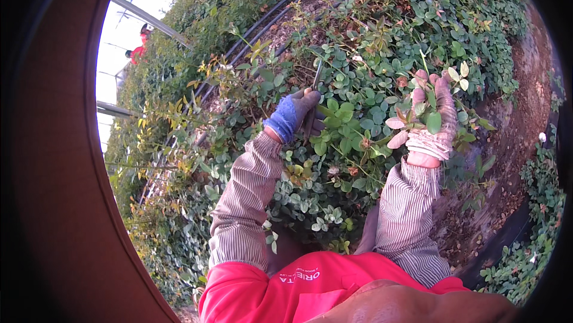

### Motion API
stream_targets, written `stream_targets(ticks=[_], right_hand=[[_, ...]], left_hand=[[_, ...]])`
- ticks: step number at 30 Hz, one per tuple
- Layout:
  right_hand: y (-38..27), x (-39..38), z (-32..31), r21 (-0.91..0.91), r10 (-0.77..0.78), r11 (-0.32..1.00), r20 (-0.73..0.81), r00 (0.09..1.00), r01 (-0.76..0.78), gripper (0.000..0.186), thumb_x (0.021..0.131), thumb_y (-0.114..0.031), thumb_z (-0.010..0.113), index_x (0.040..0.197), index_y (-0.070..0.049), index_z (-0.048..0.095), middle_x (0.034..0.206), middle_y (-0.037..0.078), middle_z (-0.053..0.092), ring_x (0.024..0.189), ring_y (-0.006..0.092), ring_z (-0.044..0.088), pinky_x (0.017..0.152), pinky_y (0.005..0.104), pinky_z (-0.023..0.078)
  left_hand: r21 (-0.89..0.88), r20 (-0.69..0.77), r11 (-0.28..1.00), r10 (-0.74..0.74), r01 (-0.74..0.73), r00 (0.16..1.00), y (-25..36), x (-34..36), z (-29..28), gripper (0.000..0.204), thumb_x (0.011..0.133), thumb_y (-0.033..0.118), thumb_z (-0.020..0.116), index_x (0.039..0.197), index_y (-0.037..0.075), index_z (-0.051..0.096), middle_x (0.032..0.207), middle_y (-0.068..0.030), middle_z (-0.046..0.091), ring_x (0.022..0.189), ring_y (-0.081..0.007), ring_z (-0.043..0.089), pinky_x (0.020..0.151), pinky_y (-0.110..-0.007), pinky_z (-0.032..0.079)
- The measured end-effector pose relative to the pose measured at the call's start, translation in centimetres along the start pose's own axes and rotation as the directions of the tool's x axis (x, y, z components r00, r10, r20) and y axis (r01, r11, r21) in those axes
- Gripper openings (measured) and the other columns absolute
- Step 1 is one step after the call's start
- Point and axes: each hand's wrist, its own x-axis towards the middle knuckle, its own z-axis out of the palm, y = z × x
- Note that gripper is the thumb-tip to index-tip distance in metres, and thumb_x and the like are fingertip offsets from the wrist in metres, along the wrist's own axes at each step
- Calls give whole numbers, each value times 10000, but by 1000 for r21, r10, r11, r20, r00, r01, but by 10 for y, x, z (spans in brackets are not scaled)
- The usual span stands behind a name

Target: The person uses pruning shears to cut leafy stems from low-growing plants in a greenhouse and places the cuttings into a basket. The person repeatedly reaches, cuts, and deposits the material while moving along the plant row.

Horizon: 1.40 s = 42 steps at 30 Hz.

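My left hand (296, 111), in a blue glove or wrap with dirty fingers, is closed around slim garden shears (318, 73). Their metal blade points up and away over the leaves; the dark handles are partly hidden by the hand. My right hand (434, 111), in a worn pale glove, is closed on leafy stems (434, 121). A cut-looking stalk sticks up past its fingers, and some leaves of the stems are pinkish or pale. Below and between both hands spreads a dense green leafy bush (343, 126) with a few withered blooms.
Black hoses (271, 16) run through the plants at the far left. At right lies a brown soil path (495, 198) with fallen leaves, beside another plant row (540, 204). A person in red (139, 51) stands far left, near metal greenhouse poles (149, 20).
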Motion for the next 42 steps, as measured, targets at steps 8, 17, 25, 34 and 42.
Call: stream_targets(ticks=[8, 17, 25, 34, 42], right_hand=[[6, 4, 4, 34, 12, 999, -28, 1000, -11, 344, 958, -259, 641, 1178, -9, 557, 1121, 165, 648, 1066, 250, 627, 847, 356, 608], [12, 29, 14, 62, -49, 997, -2, 999, 49, 326, 937, -231, 677, 1191, -45, 596, 1039, 56, 652, 932, 161, 664, 718, 249, 533], [17, 51, 14, 202, 12, 979, 15, 1000, -14, 314, 958, -182, 635, 1201, 9, 583, 1076, 124, 650, 957, 223, 683, 666, 251, 617], [18, 57, 13, 98, 16, 995, -10, 1000, -15, 348, 950, -201, 657, 1260, -86, 551, 1048, 68, 646, 936, 205, 694, 655, 268, 550], [23, 53, 20, 130, 86, 988, 1, 996, -85, 321, 938, -164, 668, 1236, -108, 562, 1007, 65, 657, 902, 231, 701, 622, 270, 557]], left_hand=[[434, -38, 900, -26, 40, 999, 88, 131, -14, 370, 952, 317, 563, 1089, -24, 593, 935, -181, 697, 796, -318, 717, 687, -458, 592], [969, -241, -34, 60, 243, 969, 138, 217, 8, 503, 927, 372, 528, 1346, 99, 582, 1415, -151, 537, 1316, -363, 499, 1085, -471, 407], [960, -147, -220, 128, 173, 981, 132, 246, 10, 496, 888, 419, 547, 1251, 100, 654, 1330, -149, 607, 1232, -349, 578, 1020, -445, 465], [878, 57, -477, 38, -32, 998, 132, 238, -12, 338, 903, 240, 556, 1162, 76, 699, 1179, -178, 676, 1116, -352, 643, 949, -461, 519], [925, 90, -379, 297, 31, 951, 107, 216, -20, 277, 918, 163, 524, 1106, 22, 671, 1115, -208, 689, 1030, -359, 678, 883, -455, 547]])
